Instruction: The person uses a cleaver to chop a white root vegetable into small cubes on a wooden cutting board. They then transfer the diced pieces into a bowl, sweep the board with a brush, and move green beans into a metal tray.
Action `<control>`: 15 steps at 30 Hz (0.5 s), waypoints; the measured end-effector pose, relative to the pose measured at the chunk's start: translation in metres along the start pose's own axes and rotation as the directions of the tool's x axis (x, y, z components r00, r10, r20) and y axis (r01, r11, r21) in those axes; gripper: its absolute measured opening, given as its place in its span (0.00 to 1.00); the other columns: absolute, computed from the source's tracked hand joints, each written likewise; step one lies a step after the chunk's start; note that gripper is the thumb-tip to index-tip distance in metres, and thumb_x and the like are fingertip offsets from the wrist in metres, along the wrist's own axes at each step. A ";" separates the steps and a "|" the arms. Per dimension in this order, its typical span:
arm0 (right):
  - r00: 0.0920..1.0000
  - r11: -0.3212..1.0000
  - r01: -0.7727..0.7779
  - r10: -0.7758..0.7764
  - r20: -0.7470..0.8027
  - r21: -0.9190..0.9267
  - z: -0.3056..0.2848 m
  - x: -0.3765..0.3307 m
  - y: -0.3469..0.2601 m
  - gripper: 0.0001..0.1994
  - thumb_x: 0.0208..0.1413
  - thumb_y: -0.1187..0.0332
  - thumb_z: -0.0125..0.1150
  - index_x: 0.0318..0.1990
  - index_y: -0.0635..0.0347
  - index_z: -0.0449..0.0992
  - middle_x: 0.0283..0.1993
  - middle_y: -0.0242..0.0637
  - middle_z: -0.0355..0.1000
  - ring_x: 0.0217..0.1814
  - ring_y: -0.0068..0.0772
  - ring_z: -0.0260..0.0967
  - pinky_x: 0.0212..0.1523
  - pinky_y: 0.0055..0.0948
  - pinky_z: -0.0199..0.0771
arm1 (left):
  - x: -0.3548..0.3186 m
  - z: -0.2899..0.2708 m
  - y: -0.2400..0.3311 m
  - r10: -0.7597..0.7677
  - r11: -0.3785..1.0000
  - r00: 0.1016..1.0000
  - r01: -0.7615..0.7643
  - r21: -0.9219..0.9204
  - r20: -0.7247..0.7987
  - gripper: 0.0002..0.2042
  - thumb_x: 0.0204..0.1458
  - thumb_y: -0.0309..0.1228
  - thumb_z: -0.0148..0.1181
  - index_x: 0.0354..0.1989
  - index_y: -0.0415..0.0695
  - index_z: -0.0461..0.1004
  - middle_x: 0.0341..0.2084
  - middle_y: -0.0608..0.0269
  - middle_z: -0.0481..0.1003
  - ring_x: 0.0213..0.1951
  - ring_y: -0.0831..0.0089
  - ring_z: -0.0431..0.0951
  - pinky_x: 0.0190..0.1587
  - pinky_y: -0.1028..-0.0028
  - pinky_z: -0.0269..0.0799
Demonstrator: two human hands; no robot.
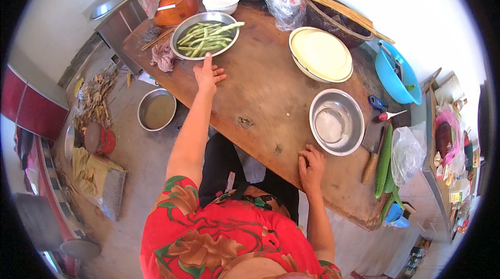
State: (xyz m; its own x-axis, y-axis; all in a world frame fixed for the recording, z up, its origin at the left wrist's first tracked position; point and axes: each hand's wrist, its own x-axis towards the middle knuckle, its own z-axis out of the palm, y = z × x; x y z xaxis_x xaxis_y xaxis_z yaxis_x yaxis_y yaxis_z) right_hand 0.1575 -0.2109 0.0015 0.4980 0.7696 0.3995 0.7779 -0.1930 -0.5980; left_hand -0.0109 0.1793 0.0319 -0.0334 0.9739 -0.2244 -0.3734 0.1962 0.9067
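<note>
From the head view, the wooden table (260, 86) is the landmark for everything else. The left hand (208, 75) stretches out over the table's far left part, palm down, fingers spread apart and empty, with the fingertips just at the near rim of a steel bowl of green beans (205, 35). That bowl sits near the table's far left corner, the long beans piled loosely inside, a few poking over the rim. Just left of it on the table lies a crumpled pinkish cloth (164, 56).

The right hand (311, 168) rests on the table's near edge, fingers curled loosely together, gripping nothing. Just beyond it on the table stands an empty steel bowl (336, 121), close to the knuckles but apart from them. Farther along the table sits a stack of cream plates (321, 54), and behind the bean bowl a small white bowl (221, 2). At the table's right end lie a cleaver (373, 146) with a wooden handle and some cucumbers (384, 162), side by side, next to a clear plastic bag (408, 153). A blue basin (397, 78) sits off the table's far right edge. On the floor left of the table stands a steel basin (157, 110).
</note>
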 end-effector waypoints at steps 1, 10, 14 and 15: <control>1.000 1.000 0.006 -0.006 -0.002 -0.001 0.000 0.001 0.000 0.06 0.51 0.72 0.61 0.37 0.56 0.78 0.52 0.42 0.73 0.54 0.47 0.66 0.58 0.45 0.60 | 0.011 -0.005 0.006 -0.026 0.999 1.000 0.026 -0.028 0.007 0.34 0.52 0.48 0.63 0.55 0.36 0.54 0.38 0.47 0.68 0.30 0.60 0.77 0.27 0.62 0.81; 1.000 1.000 0.002 -0.002 0.003 -0.004 -0.001 0.001 -0.001 0.06 0.50 0.72 0.61 0.36 0.57 0.78 0.51 0.42 0.73 0.54 0.47 0.67 0.59 0.45 0.59 | 0.061 -0.015 0.004 0.002 0.991 1.000 0.002 -0.137 0.028 0.27 0.48 0.25 0.57 0.50 0.32 0.47 0.41 0.40 0.67 0.27 0.53 0.79 0.28 0.61 0.82; 1.000 1.000 0.008 -0.008 -0.005 0.013 -0.001 0.000 -0.002 0.07 0.49 0.74 0.61 0.37 0.57 0.78 0.51 0.42 0.73 0.54 0.47 0.67 0.59 0.45 0.59 | 0.039 -0.019 0.004 0.026 0.987 0.998 -0.016 -0.162 0.058 0.23 0.49 0.24 0.55 0.48 0.29 0.50 0.39 0.41 0.69 0.27 0.54 0.79 0.29 0.61 0.83; 1.000 1.000 0.010 -0.010 -0.005 0.011 -0.001 0.001 -0.003 0.07 0.49 0.74 0.61 0.37 0.57 0.78 0.51 0.42 0.73 0.54 0.47 0.67 0.59 0.44 0.59 | 0.036 -0.022 0.005 0.030 0.986 0.996 -0.015 -0.168 0.087 0.22 0.49 0.24 0.55 0.48 0.29 0.51 0.38 0.41 0.70 0.27 0.55 0.79 0.29 0.61 0.83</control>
State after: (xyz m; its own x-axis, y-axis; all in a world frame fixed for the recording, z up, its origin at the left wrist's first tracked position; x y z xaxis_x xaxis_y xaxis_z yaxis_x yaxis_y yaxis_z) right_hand 0.1559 -0.2106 0.0043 0.4924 0.7682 0.4092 0.7785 -0.1784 -0.6018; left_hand -0.0341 0.2124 0.0207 0.0368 0.9855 -0.1654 -0.5230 0.1600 0.8372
